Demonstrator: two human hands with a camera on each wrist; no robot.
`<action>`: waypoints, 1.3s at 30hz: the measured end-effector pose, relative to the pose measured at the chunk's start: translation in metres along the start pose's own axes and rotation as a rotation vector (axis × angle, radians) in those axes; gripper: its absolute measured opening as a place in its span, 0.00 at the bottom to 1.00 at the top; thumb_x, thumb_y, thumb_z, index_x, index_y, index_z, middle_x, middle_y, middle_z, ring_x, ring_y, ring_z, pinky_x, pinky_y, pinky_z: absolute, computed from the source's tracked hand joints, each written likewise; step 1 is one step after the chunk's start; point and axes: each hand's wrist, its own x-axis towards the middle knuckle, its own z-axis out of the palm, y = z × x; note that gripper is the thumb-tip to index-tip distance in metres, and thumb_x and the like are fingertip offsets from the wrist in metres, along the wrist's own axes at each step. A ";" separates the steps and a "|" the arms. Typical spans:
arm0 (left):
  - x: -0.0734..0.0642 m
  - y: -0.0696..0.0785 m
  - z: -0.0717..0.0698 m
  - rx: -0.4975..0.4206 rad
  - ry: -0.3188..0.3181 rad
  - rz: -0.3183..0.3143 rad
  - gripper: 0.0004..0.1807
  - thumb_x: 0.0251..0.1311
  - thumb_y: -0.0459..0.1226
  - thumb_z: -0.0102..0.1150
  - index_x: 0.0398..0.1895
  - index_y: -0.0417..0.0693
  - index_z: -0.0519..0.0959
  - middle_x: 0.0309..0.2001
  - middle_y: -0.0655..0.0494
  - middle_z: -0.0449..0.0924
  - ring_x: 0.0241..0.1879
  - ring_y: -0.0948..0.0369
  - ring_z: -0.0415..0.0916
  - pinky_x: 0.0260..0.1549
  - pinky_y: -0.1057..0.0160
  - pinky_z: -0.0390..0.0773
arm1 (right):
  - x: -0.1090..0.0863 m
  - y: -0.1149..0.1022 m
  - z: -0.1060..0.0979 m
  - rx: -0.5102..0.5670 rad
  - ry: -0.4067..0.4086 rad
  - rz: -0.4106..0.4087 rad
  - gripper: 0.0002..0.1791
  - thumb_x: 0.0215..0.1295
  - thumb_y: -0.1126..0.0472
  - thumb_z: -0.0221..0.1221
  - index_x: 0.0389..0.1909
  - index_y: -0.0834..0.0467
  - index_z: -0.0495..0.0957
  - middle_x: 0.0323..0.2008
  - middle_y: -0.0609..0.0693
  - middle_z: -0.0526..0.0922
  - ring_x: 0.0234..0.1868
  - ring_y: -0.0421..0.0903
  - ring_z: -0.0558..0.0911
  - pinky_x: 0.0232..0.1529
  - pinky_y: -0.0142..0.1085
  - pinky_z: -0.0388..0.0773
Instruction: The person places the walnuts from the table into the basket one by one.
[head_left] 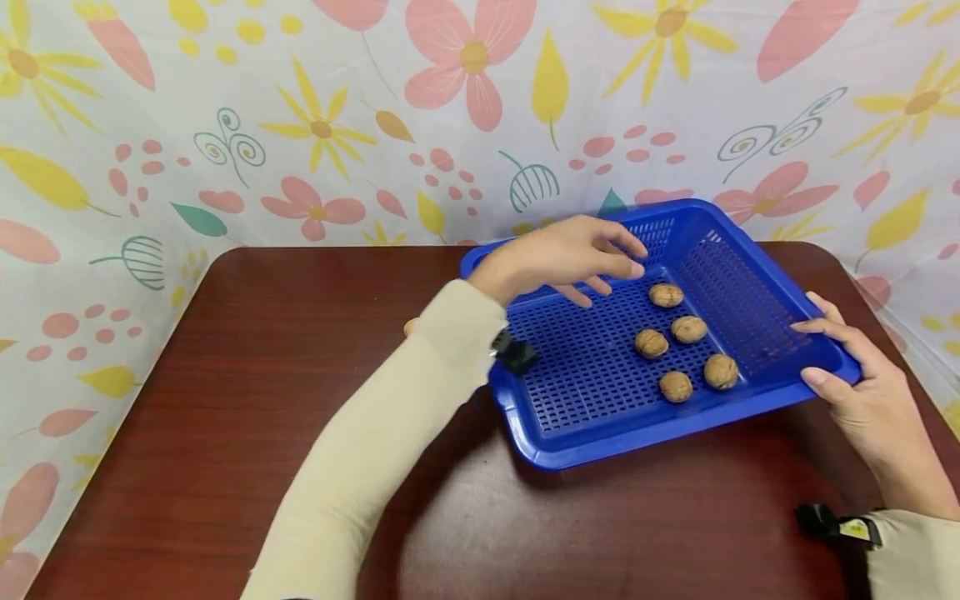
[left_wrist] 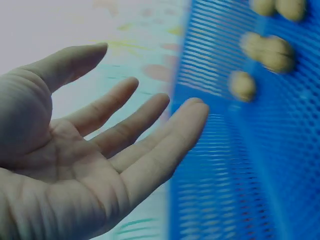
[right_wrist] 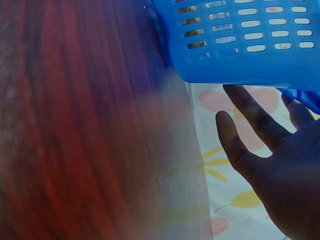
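Note:
A blue plastic basket (head_left: 600, 433) with slotted walls and floor stands tilted, its right end raised. Several walnuts (head_left: 688, 329) lie in its right half; the left wrist view shows walnuts (left_wrist: 243, 86) too. Above the basket's back left part, my left hand (head_left: 573, 250) has loosely spread fingers and holds nothing; its palm (left_wrist: 65, 185) is bare in the left wrist view. My right hand (head_left: 873, 400) grips the basket's right end, thumb and fingers at the rim. From the right wrist, the hand (right_wrist: 285, 160) appears beside the basket wall (right_wrist: 240, 65).
The dark red-brown wooden table (head_left: 225, 433) extends left and in front of the basket. A small tan round thing (head_left: 411, 327) shows partly behind my left sleeve (head_left: 390, 433). A flower-patterned cloth (head_left: 360, 50) hangs along the table's back edge.

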 end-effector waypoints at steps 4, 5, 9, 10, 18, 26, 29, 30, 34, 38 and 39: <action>-0.046 -0.007 -0.013 -0.080 0.114 0.144 0.18 0.77 0.43 0.59 0.65 0.55 0.79 0.61 0.58 0.82 0.56 0.60 0.84 0.53 0.57 0.87 | -0.002 0.000 -0.001 -0.022 -0.002 -0.001 0.22 0.70 0.79 0.58 0.64 0.74 0.74 0.81 0.51 0.62 0.79 0.43 0.62 0.57 0.16 0.71; -0.057 -0.011 -0.015 -0.101 0.149 0.180 0.17 0.77 0.42 0.58 0.65 0.55 0.80 0.61 0.58 0.82 0.55 0.60 0.84 0.53 0.56 0.87 | -0.002 0.000 -0.001 -0.022 0.000 -0.001 0.22 0.70 0.79 0.58 0.64 0.75 0.74 0.80 0.51 0.63 0.79 0.43 0.62 0.57 0.16 0.71; -0.095 -0.039 -0.018 -0.150 0.259 0.287 0.17 0.77 0.40 0.58 0.65 0.54 0.80 0.61 0.57 0.83 0.57 0.60 0.84 0.54 0.56 0.87 | -0.003 0.000 -0.001 -0.025 0.004 0.000 0.22 0.70 0.79 0.58 0.64 0.75 0.74 0.81 0.52 0.63 0.79 0.44 0.62 0.58 0.17 0.71; -0.104 -0.048 -0.017 -0.163 0.279 0.300 0.17 0.77 0.40 0.59 0.65 0.53 0.80 0.61 0.56 0.84 0.58 0.59 0.84 0.54 0.56 0.87 | -0.003 0.000 -0.001 -0.022 0.006 0.002 0.22 0.70 0.79 0.58 0.64 0.75 0.74 0.81 0.52 0.62 0.79 0.44 0.62 0.58 0.17 0.71; -0.157 -0.113 -0.002 -0.280 0.388 0.258 0.21 0.75 0.35 0.59 0.69 0.48 0.76 0.65 0.52 0.81 0.63 0.52 0.82 0.56 0.52 0.86 | -0.003 0.002 0.000 0.064 0.003 -0.010 0.22 0.69 0.79 0.59 0.63 0.77 0.74 0.81 0.54 0.62 0.79 0.45 0.61 0.58 0.17 0.71; -0.195 -0.157 0.014 -0.337 0.453 0.214 0.21 0.74 0.32 0.59 0.68 0.42 0.76 0.65 0.53 0.80 0.62 0.54 0.82 0.55 0.57 0.86 | -0.001 0.000 0.000 0.087 0.003 -0.008 0.22 0.69 0.79 0.59 0.63 0.77 0.73 0.81 0.54 0.62 0.78 0.46 0.61 0.58 0.18 0.71; -0.204 -0.168 0.019 -0.324 0.482 0.216 0.20 0.74 0.31 0.59 0.67 0.39 0.75 0.63 0.52 0.81 0.62 0.54 0.83 0.53 0.58 0.87 | -0.001 0.000 0.000 0.094 -0.001 -0.006 0.22 0.69 0.79 0.59 0.63 0.77 0.73 0.81 0.54 0.61 0.79 0.46 0.61 0.58 0.18 0.71; -0.207 -0.171 0.020 -0.316 0.493 0.220 0.21 0.74 0.31 0.59 0.67 0.38 0.75 0.63 0.50 0.82 0.62 0.53 0.82 0.53 0.58 0.87 | -0.001 0.000 0.000 0.090 0.000 -0.006 0.22 0.69 0.79 0.59 0.63 0.77 0.73 0.81 0.54 0.61 0.79 0.46 0.61 0.58 0.18 0.71; -0.213 -0.179 0.027 -0.251 0.538 0.234 0.22 0.72 0.28 0.61 0.67 0.36 0.75 0.63 0.42 0.81 0.61 0.52 0.83 0.52 0.60 0.87 | -0.001 0.000 0.001 0.096 -0.001 -0.008 0.22 0.69 0.79 0.59 0.63 0.77 0.73 0.81 0.54 0.61 0.79 0.46 0.61 0.58 0.18 0.72; -0.214 -0.188 0.034 -0.217 0.563 0.230 0.24 0.70 0.26 0.61 0.68 0.38 0.74 0.68 0.42 0.76 0.60 0.55 0.84 0.49 0.56 0.88 | 0.000 0.000 0.002 0.094 -0.003 -0.004 0.22 0.69 0.79 0.59 0.63 0.77 0.73 0.81 0.54 0.61 0.79 0.46 0.61 0.58 0.18 0.72; -0.214 -0.190 0.035 -0.216 0.564 0.223 0.24 0.70 0.26 0.61 0.68 0.38 0.74 0.69 0.42 0.75 0.59 0.56 0.84 0.48 0.56 0.89 | 0.000 0.000 0.002 0.094 -0.002 -0.001 0.22 0.69 0.79 0.59 0.63 0.76 0.73 0.81 0.54 0.61 0.79 0.46 0.60 0.58 0.18 0.71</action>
